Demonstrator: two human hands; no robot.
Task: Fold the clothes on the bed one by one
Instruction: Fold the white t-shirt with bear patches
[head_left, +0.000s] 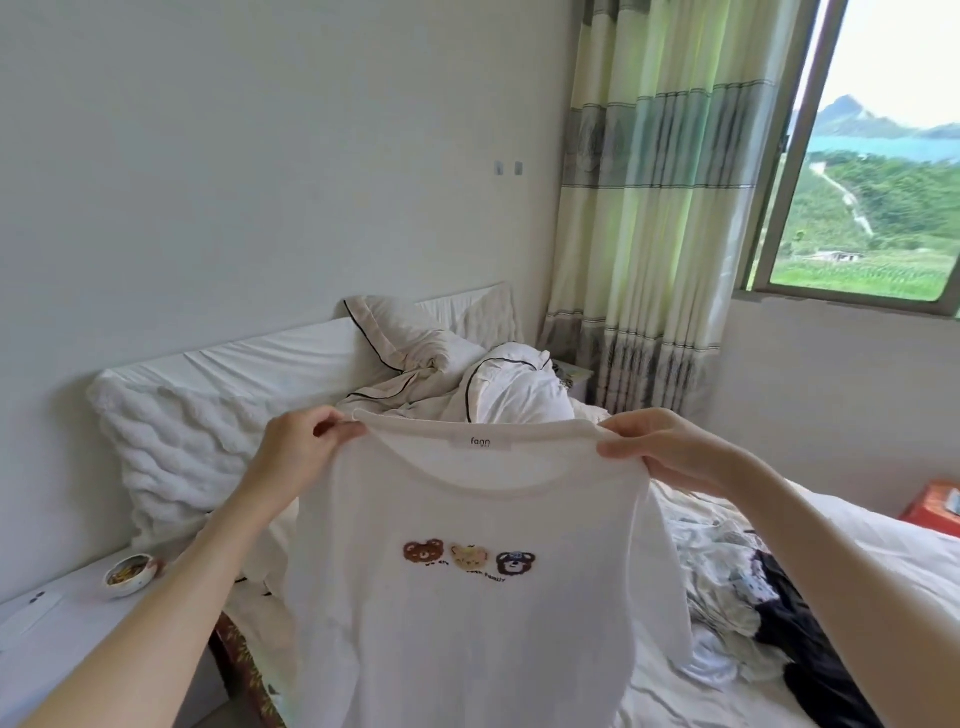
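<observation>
At frame centre, our left hand (304, 439) and right hand (657, 441) each pinch a shoulder of the white T-shirt (483, 597), fingers curled.

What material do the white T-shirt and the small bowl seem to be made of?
White T-shirt: thin soft knit, probably cotton, matte; it drapes limply and lets light through. Small bowl: likely glazed ceramic; its rim looks glossy and hard.

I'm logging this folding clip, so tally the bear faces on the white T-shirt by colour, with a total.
On the white T-shirt, held up by the left hand and right hand:
Brown bear: 1
Tan bear: 1
Dark bear: 1
Total: 3
</observation>
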